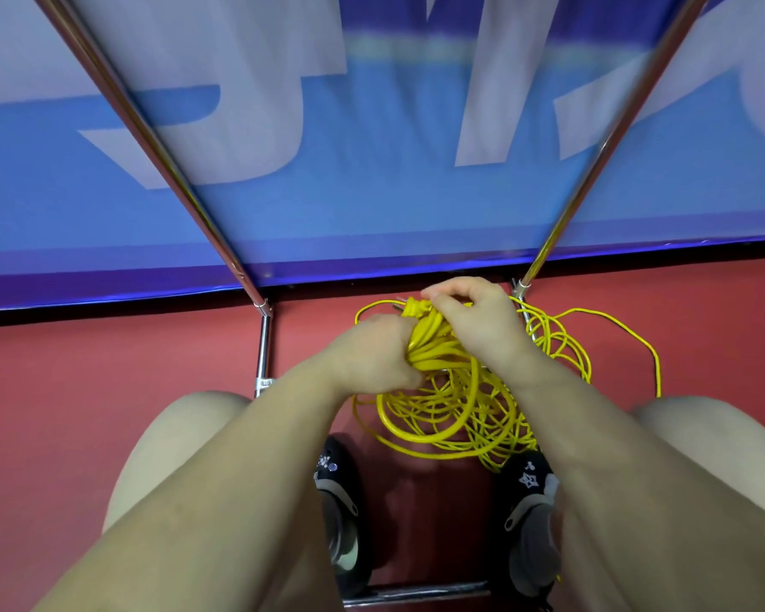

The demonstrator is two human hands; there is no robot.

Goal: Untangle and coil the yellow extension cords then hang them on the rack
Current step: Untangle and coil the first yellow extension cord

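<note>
The limp, snag-prone yellow cords [438, 390] are best gripped where the left hand [372, 351] clasps the bunch, the right hand's [473, 315] fingers pinching strands at twelve o'clock.

I see thin yellow extension cords [438, 417] in smooth, slightly glossy plastic-looking sheathing; the bundled strands catch highlights along their curves. The chrome-finished metal tube rack [263, 346] is polished and mirror-bright, with streaked reflections on both slanted uprights and on the low bar near my feet. The red floor [107, 346] looks matt and faintly grainy, with a dull sheen between the shoes. The blue-and-white printed banner [372, 192] behind the rack looks smooth, its lower edge giving a soft gloss. The black clog-style shoes [341, 501] appear to be matt moulded plastic or rubber with grey straps.
</note>
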